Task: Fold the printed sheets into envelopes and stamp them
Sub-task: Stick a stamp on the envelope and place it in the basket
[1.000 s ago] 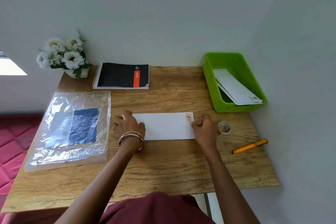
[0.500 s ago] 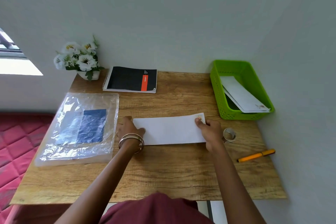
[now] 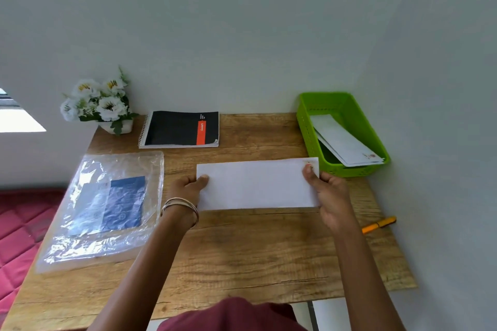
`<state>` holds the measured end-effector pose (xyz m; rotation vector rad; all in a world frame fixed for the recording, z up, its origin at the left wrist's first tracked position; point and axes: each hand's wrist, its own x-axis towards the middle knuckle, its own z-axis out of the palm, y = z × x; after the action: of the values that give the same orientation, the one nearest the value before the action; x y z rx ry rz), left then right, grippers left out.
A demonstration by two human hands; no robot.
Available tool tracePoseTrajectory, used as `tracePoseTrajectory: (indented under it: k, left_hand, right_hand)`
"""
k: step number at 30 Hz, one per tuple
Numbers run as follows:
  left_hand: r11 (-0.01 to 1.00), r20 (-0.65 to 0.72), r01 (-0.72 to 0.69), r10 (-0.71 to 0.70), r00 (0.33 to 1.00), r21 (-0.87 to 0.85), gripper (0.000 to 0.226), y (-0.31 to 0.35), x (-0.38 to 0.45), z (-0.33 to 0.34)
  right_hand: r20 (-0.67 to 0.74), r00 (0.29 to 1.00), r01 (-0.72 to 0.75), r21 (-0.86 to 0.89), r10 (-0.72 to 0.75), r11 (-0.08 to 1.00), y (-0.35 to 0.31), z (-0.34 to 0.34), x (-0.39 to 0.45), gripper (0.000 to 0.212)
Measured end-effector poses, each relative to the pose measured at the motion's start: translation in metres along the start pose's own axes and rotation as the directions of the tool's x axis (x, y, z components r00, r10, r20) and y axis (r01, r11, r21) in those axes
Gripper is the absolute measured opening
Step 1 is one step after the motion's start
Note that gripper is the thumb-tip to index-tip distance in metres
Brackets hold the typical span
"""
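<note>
The person wears a dark red garment (image 3: pixel 231 316), seen only at the bottom edge of the view. Both forearms are bare, without sleeves. On the left wrist sit several thin metal bangles (image 3: pixel 179 207), silver and gold in colour, stacked close together.

I see a wooden desk (image 3: pixel 242 255) against a pale wall (image 3: pixel 242 21). Flowers (image 3: pixel 99 103) in a white pot at 10 o'clock, black spiral notebook (image 3: pixel 180 129) with orange strip just right of them. Plastic bag (image 3: pixel 105 209) with blue sheet inside at 8. Orange pen (image 3: pixel 379 224) at 4, near the desk's right edge. Red quilted surface (image 3: pixel 21 236) left of desk.
</note>
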<state>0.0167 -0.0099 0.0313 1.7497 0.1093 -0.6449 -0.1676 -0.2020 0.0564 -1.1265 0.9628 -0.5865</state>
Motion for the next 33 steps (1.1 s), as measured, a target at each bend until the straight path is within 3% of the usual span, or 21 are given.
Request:
tracePoseTrajectory:
  k: [9, 12, 15, 21, 26, 33]
  left_hand:
    - [0.951, 0.020, -0.308, 0.308, 0.951, 0.003, 0.009, 0.067, -0.019, 0.020]
    - [0.935, 0.067, -0.353, 0.355, 0.932, -0.045, 0.005, 0.084, -0.015, 0.036]
    - [0.924, 0.121, -0.379, 0.382, 0.916, -0.041, 0.015, 0.102, -0.012, 0.056]
    - [0.928, 0.282, -0.361, 0.371, 0.885, -0.090, 0.005, 0.137, -0.013, 0.113]
    - [0.933, 0.416, -0.357, 0.339, 0.844, -0.038, 0.019, 0.136, -0.011, 0.162]
    - [0.929, 0.482, -0.368, 0.306, 0.821, 0.038, 0.013, 0.108, -0.020, 0.194]
  right_hand:
    - [0.029, 0.989, 0.151, -0.207, -0.148, 0.967, -0.034, -0.040, -0.015, 0.012]
    - [0.045, 0.980, 0.200, -0.223, -0.195, 0.954, -0.047, -0.059, -0.019, 0.008]
    - [0.029, 0.978, 0.207, -0.147, -0.205, 0.967, -0.053, -0.075, -0.023, 0.018]
    - [-0.227, 0.947, 0.249, 0.074, -0.227, 0.966, -0.063, -0.099, -0.021, 0.028]
    - [-0.421, 0.887, 0.271, 0.136, -0.192, 0.953, -0.067, -0.105, 0.000, 0.009]
    - [-0.532, 0.826, 0.200, -0.027, -0.184, 0.979, -0.066, -0.105, 0.060, 0.013]
